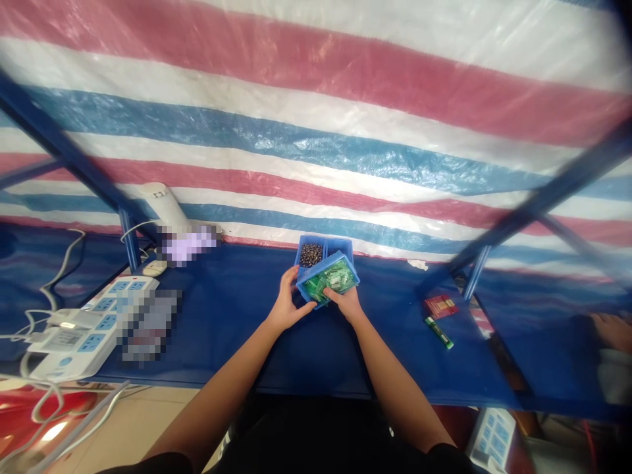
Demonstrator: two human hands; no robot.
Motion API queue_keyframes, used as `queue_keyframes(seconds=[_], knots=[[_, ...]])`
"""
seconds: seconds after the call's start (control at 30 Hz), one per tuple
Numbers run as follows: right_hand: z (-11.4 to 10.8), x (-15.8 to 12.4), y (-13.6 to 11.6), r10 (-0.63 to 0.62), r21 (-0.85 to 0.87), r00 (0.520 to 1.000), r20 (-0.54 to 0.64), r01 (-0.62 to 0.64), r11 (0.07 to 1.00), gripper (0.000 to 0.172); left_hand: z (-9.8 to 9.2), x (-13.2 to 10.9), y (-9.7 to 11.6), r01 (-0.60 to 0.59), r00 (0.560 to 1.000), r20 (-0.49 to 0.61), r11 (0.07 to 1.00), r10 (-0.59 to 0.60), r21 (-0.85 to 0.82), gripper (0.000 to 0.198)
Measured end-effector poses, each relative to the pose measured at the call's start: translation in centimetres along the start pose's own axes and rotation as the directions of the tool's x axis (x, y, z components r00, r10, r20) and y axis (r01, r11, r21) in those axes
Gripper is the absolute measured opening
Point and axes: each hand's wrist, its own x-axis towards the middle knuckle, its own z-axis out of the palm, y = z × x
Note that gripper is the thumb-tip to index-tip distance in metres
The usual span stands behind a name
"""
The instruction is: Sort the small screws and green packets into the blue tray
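Both my hands are at a small blue plastic bin, tilted and filled with small flat green pieces that look like little circuit boards. At the bin's left corner is my left hand, its fingers along the side and its thumb by the front edge. My right hand grips the front right side, thumb over the rim on the green pieces. Just behind, partly covered by the bin, sits a blue divided tray. Small dark brassy parts fill its left compartment.
On the blue tabletop, white power strips with cables lie left, near a white cylinder. A red packet and green tube lie right. Blue frame bars flank both sides. Another person's hand shows far right.
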Motion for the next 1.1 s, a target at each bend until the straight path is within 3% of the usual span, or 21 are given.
queue_keyframes(seconds=[0.1,0.3,0.5,0.67,0.9,1.1], knots=[[0.2,-0.1,0.2,-0.016,-0.014,0.997,0.071,0.017,1.000,0.057,-0.4,0.3,0.4,0.111,0.989,0.107,0.992,-0.104,-0.066,0.095],[0.5,0.1,0.4,-0.027,-0.044,0.997,0.076,0.030,0.999,0.058,-0.4,0.3,0.3,0.168,0.985,0.055,0.983,-0.165,-0.069,0.073],[0.6,0.2,0.3,-0.070,-0.015,0.996,0.048,0.071,0.997,0.081,-0.1,0.2,-0.1,0.181,0.983,-0.009,0.979,-0.182,-0.096,0.073],[0.7,0.0,1.1,-0.038,0.084,0.993,0.107,0.029,0.996,0.090,0.0,0.4,-0.5,0.207,0.976,-0.039,0.967,-0.215,-0.149,0.066],[-0.2,0.5,3.1,0.064,0.077,0.998,0.003,-0.064,0.995,0.060,-0.1,0.4,-0.6,0.225,0.971,-0.038,0.955,-0.236,-0.195,0.064],[0.1,0.5,2.8,0.052,0.060,0.995,-0.087,-0.047,0.997,0.061,-0.2,0.3,-0.1,0.157,0.984,-0.082,0.987,-0.158,-0.014,0.064]])
